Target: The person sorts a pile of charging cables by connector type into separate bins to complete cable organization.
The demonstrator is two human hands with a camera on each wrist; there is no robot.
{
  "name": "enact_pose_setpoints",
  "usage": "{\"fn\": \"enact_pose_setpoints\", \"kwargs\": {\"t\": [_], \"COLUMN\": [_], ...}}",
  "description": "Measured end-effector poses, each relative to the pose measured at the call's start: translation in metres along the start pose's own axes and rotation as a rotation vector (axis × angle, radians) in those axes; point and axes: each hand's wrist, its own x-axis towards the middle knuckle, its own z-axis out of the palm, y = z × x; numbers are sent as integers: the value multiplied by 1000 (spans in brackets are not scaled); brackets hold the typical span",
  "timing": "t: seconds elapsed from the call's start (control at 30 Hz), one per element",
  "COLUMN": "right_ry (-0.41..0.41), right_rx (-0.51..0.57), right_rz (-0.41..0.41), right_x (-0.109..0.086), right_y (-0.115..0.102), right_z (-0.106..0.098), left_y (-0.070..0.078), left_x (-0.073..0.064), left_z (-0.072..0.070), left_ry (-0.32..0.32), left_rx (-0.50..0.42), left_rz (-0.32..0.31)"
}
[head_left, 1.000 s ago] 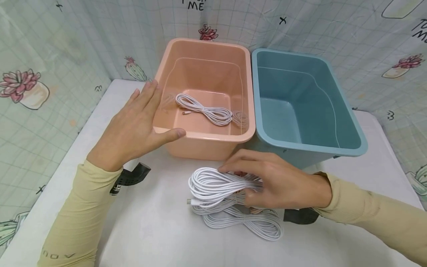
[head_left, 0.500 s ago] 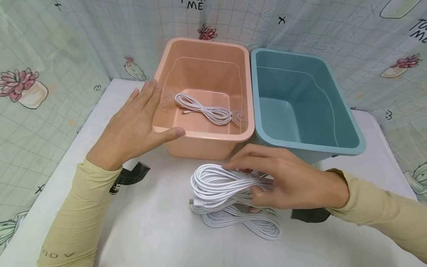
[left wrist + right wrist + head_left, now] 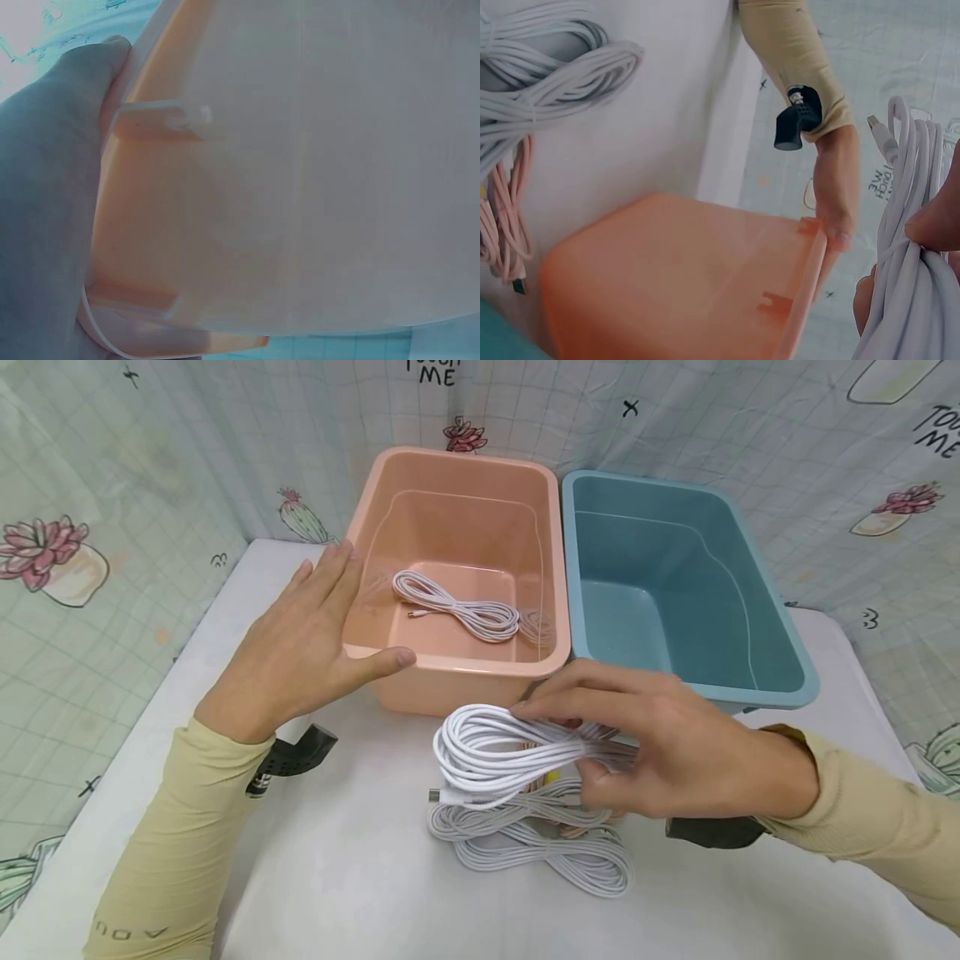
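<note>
My right hand (image 3: 663, 743) pinches a coiled white cable (image 3: 487, 752) at its tied middle, lifted above the table. The cable's plug (image 3: 442, 796) points left; in the right wrist view the held cable (image 3: 907, 225) shows thumb and finger on either side. Below it lie more bundled white cables (image 3: 555, 860), and a pink cable (image 3: 510, 217) shows beside them in the right wrist view. With fingers straight, my left hand (image 3: 281, 660) rests on the front left corner of the peach bin (image 3: 457, 689). Inside that bin lies one coiled white cable (image 3: 457, 606).
A blue bin (image 3: 697, 585) stands right against the peach bin. Both sit on a white table (image 3: 352, 877) before a patterned cloth (image 3: 510, 410). Something small and yellow (image 3: 552, 775) shows among the cables on the table.
My right hand has risen and moved right with the white cable, pulling it up off the other cables and uncovering a bit of yellow. My left hand has stayed on the bin.
</note>
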Motion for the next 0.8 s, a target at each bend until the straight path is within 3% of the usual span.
{"fn": "enact_pose_setpoints", "kwargs": {"t": [0.27, 0.8], "right_ry": [44, 166], "right_rx": [-54, -117], "right_rz": [-25, -109], "right_x": [5, 18], "right_y": [-2, 18], "right_z": [-15, -33], "left_y": [-1, -1], "left_x": [0, -1], "left_z": [0, 0], "left_ry": [-7, -3], "left_rx": [-2, -5], "left_rz": [1, -1]}}
